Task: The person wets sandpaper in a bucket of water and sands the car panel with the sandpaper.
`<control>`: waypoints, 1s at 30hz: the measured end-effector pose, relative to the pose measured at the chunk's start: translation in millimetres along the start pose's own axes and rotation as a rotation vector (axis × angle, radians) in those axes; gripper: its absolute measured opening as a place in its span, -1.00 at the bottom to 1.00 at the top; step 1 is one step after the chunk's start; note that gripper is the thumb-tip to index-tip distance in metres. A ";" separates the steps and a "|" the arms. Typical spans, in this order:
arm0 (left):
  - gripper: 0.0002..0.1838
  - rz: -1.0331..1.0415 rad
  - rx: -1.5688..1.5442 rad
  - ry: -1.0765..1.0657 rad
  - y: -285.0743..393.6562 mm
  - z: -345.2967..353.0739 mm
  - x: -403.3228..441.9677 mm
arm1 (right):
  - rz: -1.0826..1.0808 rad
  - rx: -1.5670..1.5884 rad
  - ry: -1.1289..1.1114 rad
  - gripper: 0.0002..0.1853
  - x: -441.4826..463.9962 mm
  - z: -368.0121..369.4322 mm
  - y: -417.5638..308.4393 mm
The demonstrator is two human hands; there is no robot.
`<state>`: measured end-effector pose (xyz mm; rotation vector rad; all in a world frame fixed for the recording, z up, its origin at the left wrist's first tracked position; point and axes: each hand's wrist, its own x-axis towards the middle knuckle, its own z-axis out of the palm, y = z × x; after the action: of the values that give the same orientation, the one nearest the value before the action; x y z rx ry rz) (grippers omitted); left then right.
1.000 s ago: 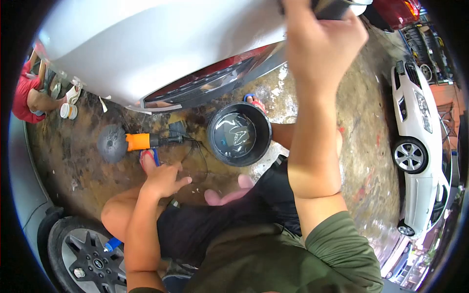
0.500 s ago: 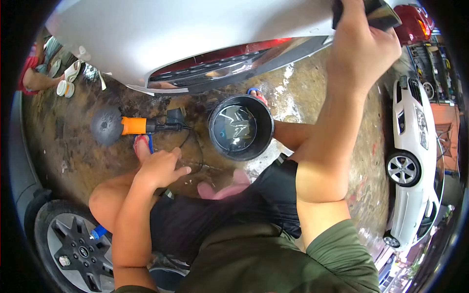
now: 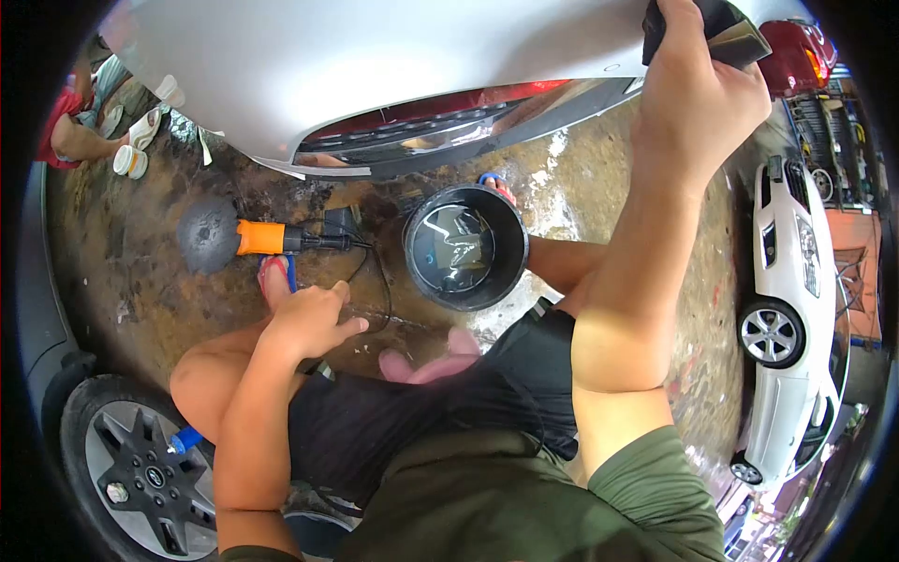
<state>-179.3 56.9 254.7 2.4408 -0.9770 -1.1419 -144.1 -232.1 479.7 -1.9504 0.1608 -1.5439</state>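
Silver car panel [image 3: 375, 66] up top, black bucket [image 3: 512, 248] of liquid below; right hand [image 3: 704, 105] pinches, thumb to fingers, left hand [image 3: 309, 321] hangs loose, nothing visible in it. Pinched dark folded sheet [image 3: 732, 30] sits at the panel's far right; probably best kept flat, pressure even, lighter near the edge.

Garage floor check: the concrete floor [image 3: 707, 281] around me is blotchy brown and wet-looking, with pale shiny patches. A white car [image 3: 788, 403] is parked off to my right. Beyond its nose I've got a cluttered rack [image 3: 836, 131] beside an orange panel [image 3: 854, 244], plus a red car [image 3: 780, 64]. Bright daylight behind its tail.
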 end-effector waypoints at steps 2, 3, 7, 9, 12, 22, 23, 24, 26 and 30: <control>-0.39 -0.004 -0.004 -0.004 1.5 1.5 0.5 | 0.071 0.058 -0.108 -0.84 1.6 -9.6 -2.1; -0.39 -0.010 -0.007 -0.005 2.7 -0.1 1.5 | 0.028 0.038 -0.076 -0.85 0.2 -9.0 -0.2; -0.38 0.018 -0.005 0.014 -4.9 5.2 2.1 | 0.052 0.021 -0.019 -0.87 9.2 -7.0 1.6; -0.38 0.015 -0.014 0.027 -6.3 9.5 3.0 | 0.114 -0.025 -0.044 -0.87 15.1 -9.9 -0.9; -0.39 0.024 -0.014 0.028 -7.2 7.3 2.3 | 0.018 0.027 -0.100 -0.87 9.2 -13.7 11.0; -0.39 0.059 -0.007 0.070 -8.3 13.3 11.1 | 0.016 -0.021 -0.139 -0.89 21.0 -18.2 6.2; -0.39 0.058 -0.013 0.032 -7.5 18.0 8.7 | 0.026 -0.009 -0.118 -0.89 16.9 -18.1 -0.1; -0.39 0.058 -0.016 0.013 -7.3 19.3 9.5 | 0.025 0.024 -0.094 -0.89 14.3 -15.2 2.4; -0.38 0.055 -0.020 0.011 -6.3 14.0 15.0 | 0.022 0.104 -0.049 -0.89 8.1 -8.7 17.0; -0.38 0.042 0.032 -0.011 -1.0 8.6 16.6 | 0.088 0.072 -0.121 -0.85 24.3 -12.5 -3.3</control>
<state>-177.7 46.7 239.1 2.4292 -1.0518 -1.1354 -149.0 -245.8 503.1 -1.9469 0.1357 -1.3536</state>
